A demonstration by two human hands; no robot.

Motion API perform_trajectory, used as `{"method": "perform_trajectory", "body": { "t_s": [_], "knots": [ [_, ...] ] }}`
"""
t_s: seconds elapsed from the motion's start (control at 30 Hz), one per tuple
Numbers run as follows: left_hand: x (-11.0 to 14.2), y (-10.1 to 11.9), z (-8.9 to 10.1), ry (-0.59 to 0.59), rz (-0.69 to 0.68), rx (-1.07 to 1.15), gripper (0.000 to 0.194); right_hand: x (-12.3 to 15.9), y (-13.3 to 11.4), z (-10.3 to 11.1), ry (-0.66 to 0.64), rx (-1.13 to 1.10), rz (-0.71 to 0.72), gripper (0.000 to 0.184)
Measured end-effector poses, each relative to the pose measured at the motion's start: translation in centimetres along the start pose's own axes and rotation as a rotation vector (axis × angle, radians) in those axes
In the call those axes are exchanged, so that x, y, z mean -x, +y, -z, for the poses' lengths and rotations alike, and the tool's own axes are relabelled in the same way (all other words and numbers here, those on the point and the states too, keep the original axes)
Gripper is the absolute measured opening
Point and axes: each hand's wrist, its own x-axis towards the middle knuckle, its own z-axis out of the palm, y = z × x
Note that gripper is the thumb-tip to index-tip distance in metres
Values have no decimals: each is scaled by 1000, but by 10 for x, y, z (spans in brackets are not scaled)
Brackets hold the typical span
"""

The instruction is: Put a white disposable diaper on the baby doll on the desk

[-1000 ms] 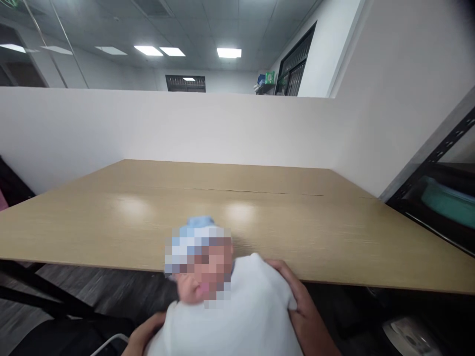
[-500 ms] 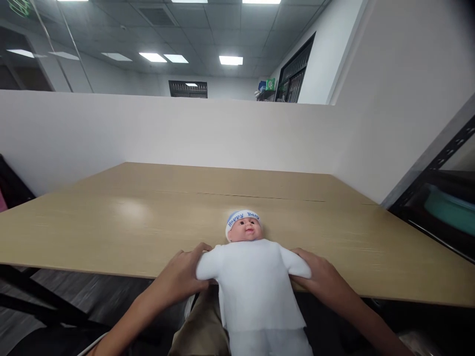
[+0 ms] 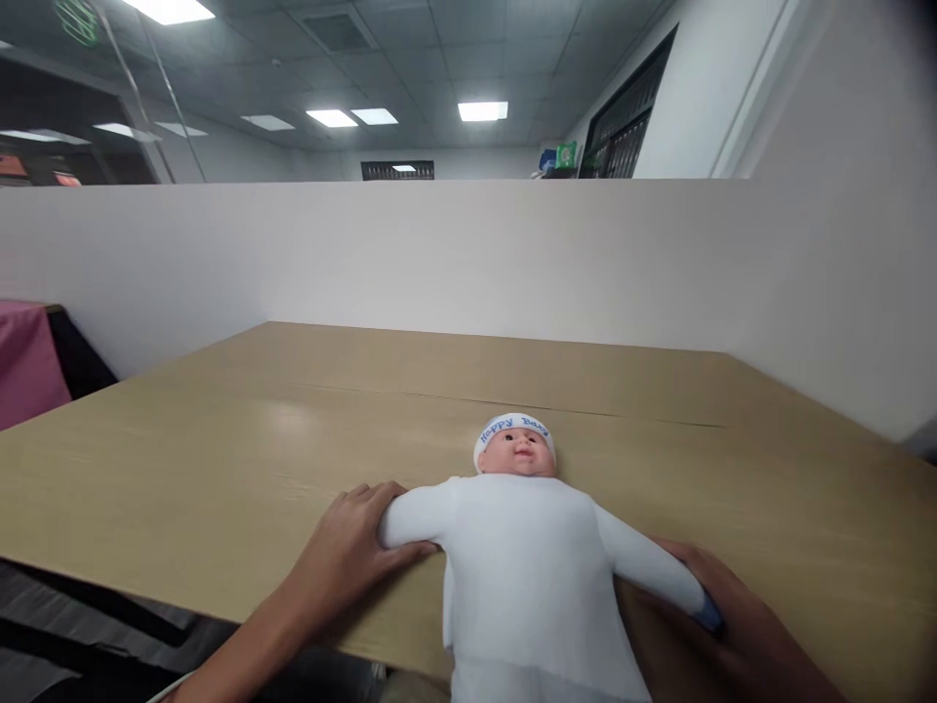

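A baby doll (image 3: 531, 566) in white clothes, with a white cap (image 3: 513, 424) lettered in blue, lies face up at the near side of the table. My left hand (image 3: 358, 542) is closed around the doll's arm on the left, thumb below and fingers above. On the right, my right hand (image 3: 721, 605) grips the end of the doll's other arm (image 3: 651, 566), where a blue cuff shows. That arm is stretched out and slopes down. The doll's legs are cut off by the bottom of the picture.
The wooden table (image 3: 293, 439) has a thin seam running across it. A white partition wall (image 3: 439, 259) rises along its back. At far left stands something covered in pink cloth (image 3: 29, 361). Dark table legs (image 3: 95, 596) show below the left edge.
The doll has come further onto the table, with both hands on it. Its right-side arm is now pulled outward and longer, my right hand having moved right. The view has turned slightly left.
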Motion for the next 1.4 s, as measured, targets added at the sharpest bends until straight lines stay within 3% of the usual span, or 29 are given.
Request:
{"method": "perform_trajectory", "body": {
  "t_s": [0.27,0.57,0.73,1.0,1.17,1.4],
  "knots": [
    [-71,-32,-22,76,-74,-99,59,-77,21,-9,-59,-8,48,49],
    [-167,-62,-32,158,-161,-138,66,-161,18,-12,52,81,149,45],
    [-215,-76,-35,233,-200,-98,67,-211,30,-17,124,115,213,46],
    [-286,-92,-44,361,-177,-214,70,-295,51,-20,237,214,339,54],
    [-314,-105,-48,371,-171,-189,65,-330,63,-22,244,233,347,57],
    [-320,-114,-51,342,-181,-173,59,-341,76,-24,231,255,363,60]
  ]
}}
